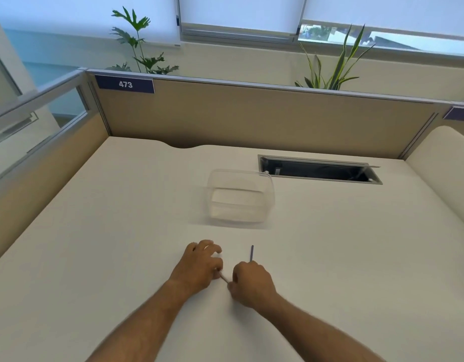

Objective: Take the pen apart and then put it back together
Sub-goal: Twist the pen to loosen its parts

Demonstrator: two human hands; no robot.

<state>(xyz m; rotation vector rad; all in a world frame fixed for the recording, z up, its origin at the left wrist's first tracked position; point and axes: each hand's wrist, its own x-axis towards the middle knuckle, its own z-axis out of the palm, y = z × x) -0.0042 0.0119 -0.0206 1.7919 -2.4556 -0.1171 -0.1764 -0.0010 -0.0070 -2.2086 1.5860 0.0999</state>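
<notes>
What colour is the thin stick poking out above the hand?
Dark blue; the thin stick above the right hand shows in the head view.

An office cubicle: a cream laminate desk walled by tan fabric partition panels, a blue numbered plate "473" at the far left corner, a recessed cable hatch, roller-blind windows.

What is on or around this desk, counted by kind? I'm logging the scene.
Hands: 2 (left hand, right hand)
Thin pen parts: 2 (blue part, pale part)
Clear containers: 1
Potted plants: 2 ()
Total: 7
</notes>
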